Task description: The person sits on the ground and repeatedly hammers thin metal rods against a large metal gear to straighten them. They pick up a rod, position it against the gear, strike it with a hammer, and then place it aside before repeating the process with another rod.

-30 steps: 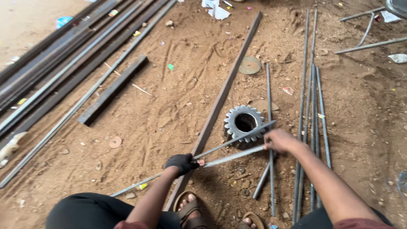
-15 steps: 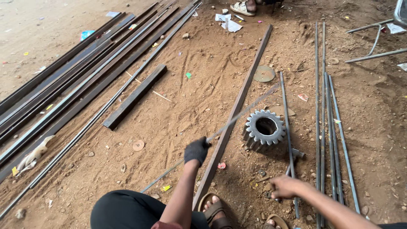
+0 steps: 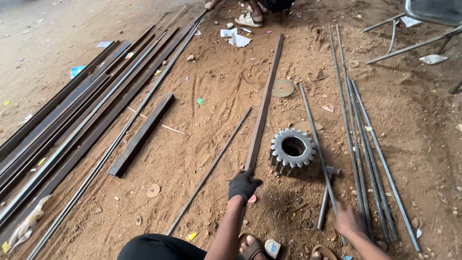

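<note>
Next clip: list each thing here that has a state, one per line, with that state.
left hand: gloved, resting on the near end of the flat bar.
right hand: bare, down on the soil by the thin rods.
flat bar: lying flat on the soil.
gear wheel: lying on its side, one thin rod across its edge.
loose thin rod: lying alone, untouched.
thin rods: lying side by side.

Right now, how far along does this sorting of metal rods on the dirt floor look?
A bundle of thin rods already lies side by side on the right. In hand: the gloved left hand rests on the end of the long flat bar, and the bare right hand is down at the near end of a rod leaning over the gear. One thin rod lies apart on the left, not with the bundle.
</note>
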